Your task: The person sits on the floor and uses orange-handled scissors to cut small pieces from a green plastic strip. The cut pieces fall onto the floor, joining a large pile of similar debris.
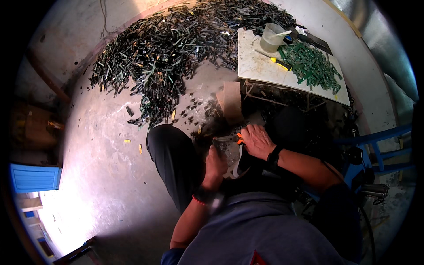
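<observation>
My right hand (259, 140) is closed around a tool with an orange and black handle (240, 138). Its thin metal end points left toward my other hand; whether it is a screwdriver or pliers, I cannot tell. Close by on the left, my left hand (215, 166) is closed with the thumb uppermost, just below the tool's tip. Whatever it grips is hidden by the fingers. Both hands are between my knees, above small dark scraps on the floor. A brown cardboard piece (232, 100) stands just beyond them.
A large heap of dark narrow strips (154, 66) covers the far floor. On the low white table (251, 66) at right are green circuit boards (311, 66), a yellow-and-black screwdriver (281, 64) and a translucent cup (270, 39). A blue chair (382, 148) stands right; a blue box (35, 177) sits far left.
</observation>
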The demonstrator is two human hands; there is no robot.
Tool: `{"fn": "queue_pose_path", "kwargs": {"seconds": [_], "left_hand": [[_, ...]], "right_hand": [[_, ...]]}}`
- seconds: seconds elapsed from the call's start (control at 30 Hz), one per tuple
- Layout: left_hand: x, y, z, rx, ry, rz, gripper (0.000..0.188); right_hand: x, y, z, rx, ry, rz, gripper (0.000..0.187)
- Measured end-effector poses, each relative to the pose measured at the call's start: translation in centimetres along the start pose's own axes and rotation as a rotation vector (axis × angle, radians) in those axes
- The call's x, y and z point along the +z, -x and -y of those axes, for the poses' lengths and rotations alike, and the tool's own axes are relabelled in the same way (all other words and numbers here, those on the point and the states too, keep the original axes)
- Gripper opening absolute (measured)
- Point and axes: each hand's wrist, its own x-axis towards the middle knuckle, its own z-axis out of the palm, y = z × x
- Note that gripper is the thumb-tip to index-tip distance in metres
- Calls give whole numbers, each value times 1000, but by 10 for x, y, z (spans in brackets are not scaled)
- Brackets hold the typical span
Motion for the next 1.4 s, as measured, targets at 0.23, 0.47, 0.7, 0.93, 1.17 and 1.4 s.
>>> {"fn": "queue_pose_path", "kwargs": {"seconds": [0.23, 0.47, 0.7, 0.93, 1.17, 1.4], "left_hand": [[6, 17, -41, -219, 201, -45, 52], [-3, 30, -32, 46, -56, 117, 16], [-10, 27, -26, 109, -66, 155, 17], [6, 34, -73, -475, 402, 115, 49], [2, 42, -98, -264, 278, 299, 49], [0, 25, -101, -395, 398, 151, 50]], "right_hand": [[5, 3, 15, 108, -210, 150, 20], [9, 21, 72, 358, -630, 241, 22], [-16, 13, 69, 471, -880, 545, 29], [-1, 7, 0, 51, -200, 174, 15], [-11, -24, -43, -242, -64, 87, 19], [-20, 2, 3, 274, -426, 117, 27]]}}
